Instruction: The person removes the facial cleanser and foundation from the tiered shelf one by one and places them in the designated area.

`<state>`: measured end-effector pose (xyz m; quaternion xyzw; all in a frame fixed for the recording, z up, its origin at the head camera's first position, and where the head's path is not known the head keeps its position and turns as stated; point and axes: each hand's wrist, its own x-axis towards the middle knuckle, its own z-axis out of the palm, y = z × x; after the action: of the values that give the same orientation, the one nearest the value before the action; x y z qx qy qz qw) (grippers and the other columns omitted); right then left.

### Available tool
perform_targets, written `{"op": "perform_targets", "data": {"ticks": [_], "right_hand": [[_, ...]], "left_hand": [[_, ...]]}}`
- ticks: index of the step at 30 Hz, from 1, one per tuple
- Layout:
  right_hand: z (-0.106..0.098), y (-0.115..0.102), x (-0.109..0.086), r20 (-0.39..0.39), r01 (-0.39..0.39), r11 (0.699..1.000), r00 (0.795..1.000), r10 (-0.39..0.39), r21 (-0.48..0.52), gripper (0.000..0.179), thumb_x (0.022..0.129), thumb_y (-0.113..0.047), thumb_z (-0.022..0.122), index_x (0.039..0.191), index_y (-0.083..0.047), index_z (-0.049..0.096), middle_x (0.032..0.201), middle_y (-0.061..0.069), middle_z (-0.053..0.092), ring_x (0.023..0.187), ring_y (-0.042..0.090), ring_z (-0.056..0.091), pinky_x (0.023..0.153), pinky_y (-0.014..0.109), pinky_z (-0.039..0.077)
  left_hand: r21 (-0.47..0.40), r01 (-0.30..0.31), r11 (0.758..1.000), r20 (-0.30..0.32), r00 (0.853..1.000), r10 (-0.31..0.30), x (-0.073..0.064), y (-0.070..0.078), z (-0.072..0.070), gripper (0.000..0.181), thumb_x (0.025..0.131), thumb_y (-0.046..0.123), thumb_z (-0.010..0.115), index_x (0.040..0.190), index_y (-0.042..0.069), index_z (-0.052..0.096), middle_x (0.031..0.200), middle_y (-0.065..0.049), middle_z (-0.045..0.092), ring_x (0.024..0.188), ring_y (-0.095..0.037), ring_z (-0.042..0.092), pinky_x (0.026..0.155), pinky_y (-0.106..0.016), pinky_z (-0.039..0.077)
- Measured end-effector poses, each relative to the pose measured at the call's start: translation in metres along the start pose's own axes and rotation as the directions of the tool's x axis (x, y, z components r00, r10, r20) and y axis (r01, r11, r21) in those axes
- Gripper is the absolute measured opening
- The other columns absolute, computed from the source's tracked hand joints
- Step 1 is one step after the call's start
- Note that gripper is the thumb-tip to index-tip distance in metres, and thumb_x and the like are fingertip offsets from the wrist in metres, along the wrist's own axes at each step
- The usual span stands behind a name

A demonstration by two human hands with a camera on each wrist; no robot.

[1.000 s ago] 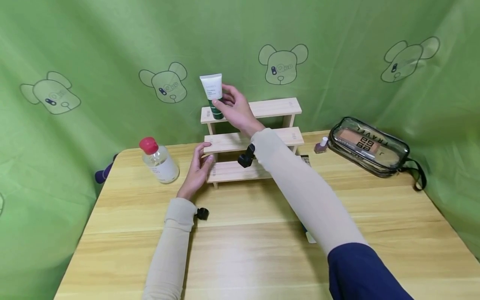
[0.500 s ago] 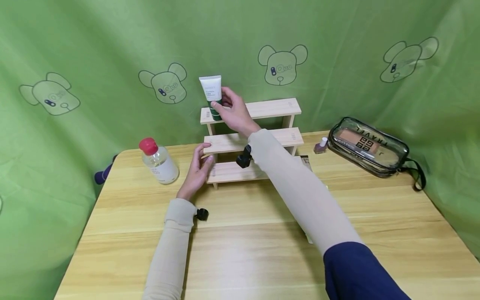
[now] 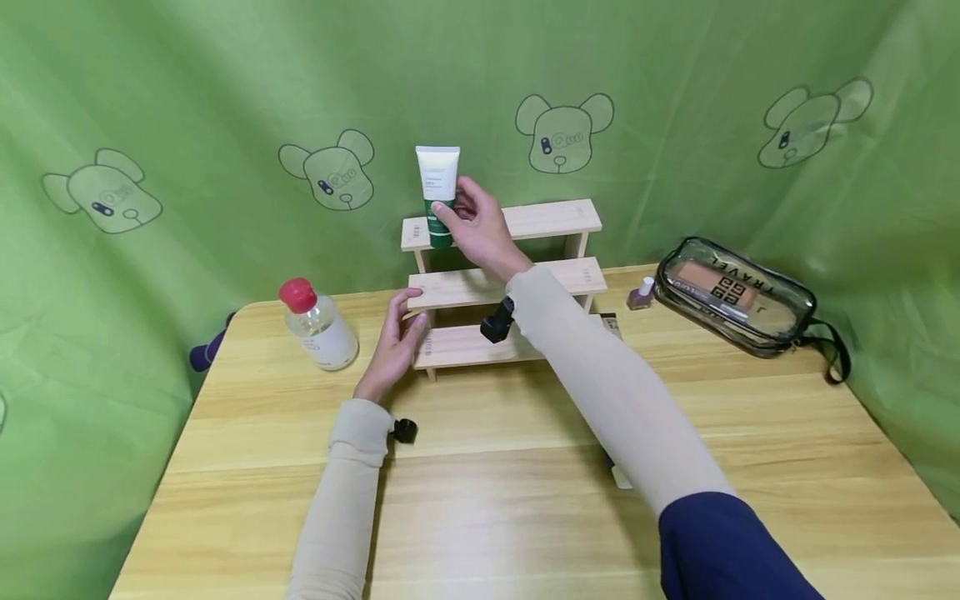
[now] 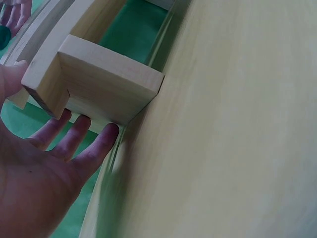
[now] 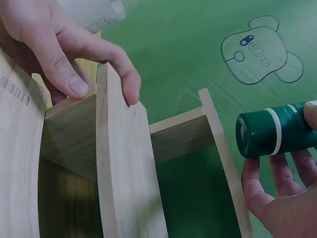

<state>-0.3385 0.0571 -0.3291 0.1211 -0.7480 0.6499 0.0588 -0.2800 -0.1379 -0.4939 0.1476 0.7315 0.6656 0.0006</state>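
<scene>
My right hand [image 3: 486, 229] pinches a white and green squeeze tube [image 3: 438, 179], its green cap pointing down. The tube is over the left end of the top shelf of a three-step wooden display rack [image 3: 551, 218]. In the right wrist view, a small gap separates the cap [image 5: 255, 135] from the shelf edge. My left hand [image 3: 390, 343] grips the rack's left end. There, one finger bends over the middle shelf [image 5: 119, 148] and the thumb presses on the side panel. The left wrist view has several fingertips [image 4: 110, 133] against the rack's end panel.
A clear bottle with a red cap [image 3: 321, 325] stands left of the rack. Right of it are a purple nail polish bottle [image 3: 641, 293] and a transparent travel pouch [image 3: 735, 296]. My right sleeve partly hides flat items on the table [image 3: 480, 517]. A green curtain [image 3: 450, 67] hangs behind.
My right hand has shifted the tube slightly to the right, and the tube has turned more upright. My left hand has stayed at the rack's left end.
</scene>
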Motion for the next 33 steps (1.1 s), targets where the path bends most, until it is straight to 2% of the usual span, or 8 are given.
{"op": "perform_targets", "data": {"ticks": [8,13,17,20,28,33], "right_hand": [[-0.014,-0.002,-0.010,-0.010,0.017,1.000,1.000,-0.017,0.020,0.044,0.110,-0.016,0.066,0.152,-0.007,0.057,0.144,0.018,0.070,0.131,0.029,0.069,0.117,0.035,0.053],[-0.022,-0.007,-0.018,0.008,-0.003,0.997,1.000,0.002,0.072,0.046,0.111,-0.016,0.065,0.155,-0.009,0.054,0.143,0.019,0.070,0.126,0.031,0.070,0.106,0.040,0.061],[-0.028,-0.012,-0.023,0.023,-0.013,0.997,1.000,0.011,0.073,0.047,0.111,-0.017,0.065,0.156,-0.011,0.054,0.143,0.019,0.070,0.125,0.031,0.071,0.101,0.041,0.063],[-0.033,-0.016,-0.028,0.025,-0.014,0.999,1.000,0.013,0.043,0.047,0.111,-0.018,0.065,0.156,-0.012,0.054,0.144,0.017,0.070,0.126,0.029,0.070,0.103,0.040,0.062],[-0.052,-0.024,-0.043,0.014,0.020,0.999,1.000,-0.019,-0.050,0.046,0.109,-0.018,0.069,0.153,-0.011,0.058,0.146,0.014,0.070,0.133,0.025,0.066,0.121,0.036,0.049],[-0.063,-0.027,-0.054,0.013,-0.009,0.999,1.000,0.010,-0.041,0.048,0.109,-0.020,0.069,0.156,-0.014,0.056,0.149,0.013,0.068,0.134,0.025,0.066,0.117,0.038,0.053]], "left_hand": [[-0.011,0.005,1.000,0.004,1.000,-0.005,-0.001,0.001,0.000,0.046,0.115,0.013,0.051,0.159,0.022,0.040,0.139,-0.027,0.056,0.128,-0.051,0.057,0.105,-0.035,0.048],[-0.021,-0.002,1.000,0.006,1.000,0.002,-0.001,-0.001,0.001,0.046,0.116,0.012,0.051,0.159,0.021,0.040,0.139,-0.027,0.056,0.129,-0.054,0.055,0.106,-0.036,0.048],[-0.021,0.002,1.000,0.001,1.000,-0.002,-0.001,-0.001,0.002,0.046,0.115,0.011,0.051,0.159,0.022,0.041,0.139,-0.026,0.057,0.128,-0.053,0.055,0.105,-0.037,0.049],[-0.018,0.007,1.000,0.005,1.000,-0.007,-0.002,-0.001,0.002,0.047,0.115,0.011,0.051,0.159,0.023,0.040,0.139,-0.026,0.056,0.128,-0.051,0.056,0.105,-0.036,0.049],[-0.015,-0.006,1.000,0.005,1.000,0.006,0.000,0.000,0.002,0.047,0.116,0.012,0.051,0.160,0.021,0.039,0.135,-0.028,0.056,0.124,-0.047,0.058,0.103,-0.031,0.049],[-0.028,-0.012,1.000,0.000,1.000,0.012,0.000,0.000,0.002,0.047,0.115,0.009,0.051,0.159,0.019,0.040,0.127,-0.023,0.055,0.118,-0.041,0.059,0.100,-0.030,0.051]]}}
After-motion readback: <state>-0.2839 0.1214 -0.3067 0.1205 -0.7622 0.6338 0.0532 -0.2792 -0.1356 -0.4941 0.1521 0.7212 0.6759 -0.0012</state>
